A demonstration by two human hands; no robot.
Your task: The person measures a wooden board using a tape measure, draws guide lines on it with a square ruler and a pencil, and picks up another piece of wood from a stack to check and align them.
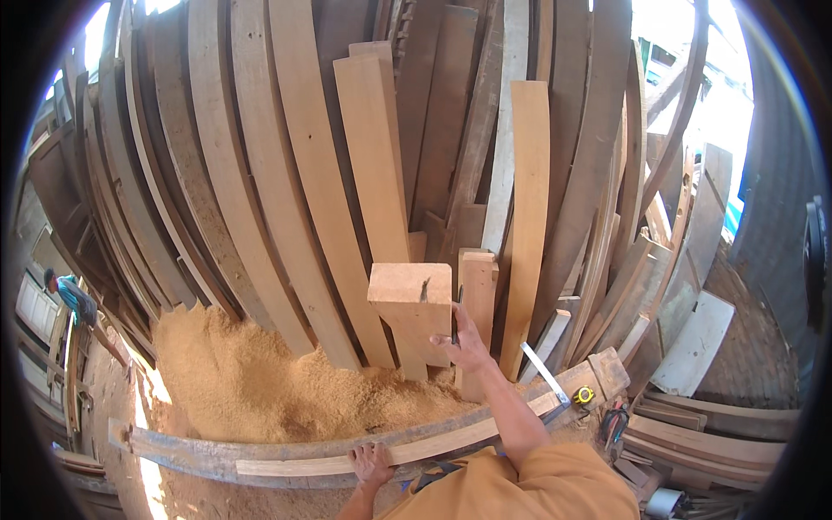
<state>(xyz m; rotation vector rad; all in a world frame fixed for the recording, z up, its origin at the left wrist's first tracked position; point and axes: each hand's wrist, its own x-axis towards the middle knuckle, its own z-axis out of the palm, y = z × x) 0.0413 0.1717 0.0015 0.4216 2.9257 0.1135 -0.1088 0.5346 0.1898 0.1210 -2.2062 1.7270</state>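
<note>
My left hand (371, 465) lies over a long pale wooden strip (303, 467), its fingers curled across the strip's far edge. The strip rests lengthwise along a grey, worn plank (199, 449). Reaching forward, my right hand (469, 341) is closed around a slim dark stick-like thing (455, 326), whose exact kind I cannot make out. That hand is against the right side of a thick upright wooden beam (411, 286) with a dark crack in its top end. A shorter wooden post (477, 295) stands just behind the hand.
Many boards (251, 173) lean upright ahead. Heaped sawdust (243, 381) lies at their feet. On the plank's right part are a try square (546, 374) and a yellow tape measure (583, 395); pliers-like tools (614, 423) lie beyond. Another person (76, 299) stands far left.
</note>
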